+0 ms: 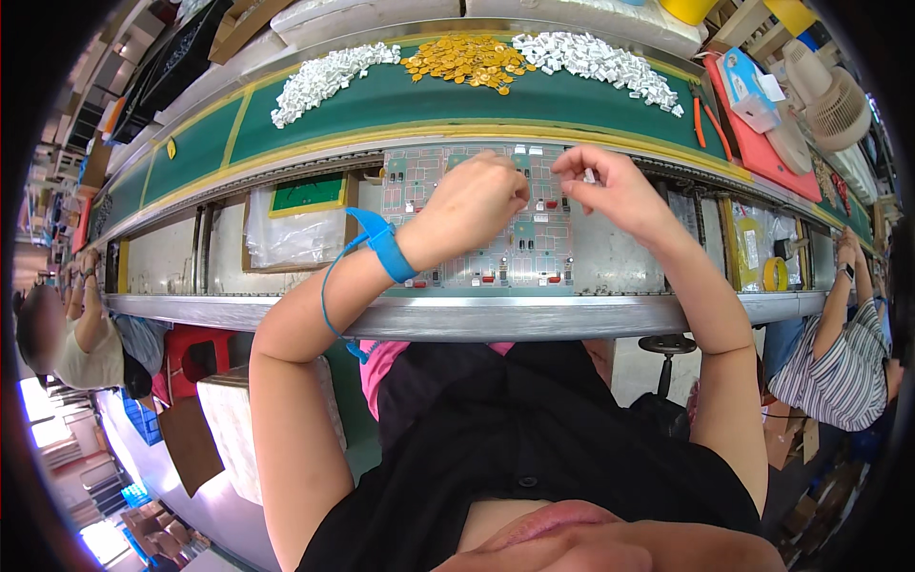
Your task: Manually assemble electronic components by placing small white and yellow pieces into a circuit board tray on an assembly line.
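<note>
In front of me a circuit board (456, 259) lies on the rails of the line, dotted with small black, white and red components. My left hand (477, 198) is over the board's middle, fingers curled together at the tips; whatever they hold, if anything, is hidden. A blue wrist strap (389, 250) with a cord circles that wrist. Beside the board's upper right part, my right hand (610, 189) pinches a small white component (589, 176) between thumb and fingers.
Beyond the board, a green shelf bears white component heaps (329, 78), (600, 69) around a pile of yellow discs (465, 63). Orange-handled pliers (711, 126), a red tray (762, 143) and a fan (827, 93) stand right. A metal rail (477, 316) runs nearest me. Co-workers sit at both sides.
</note>
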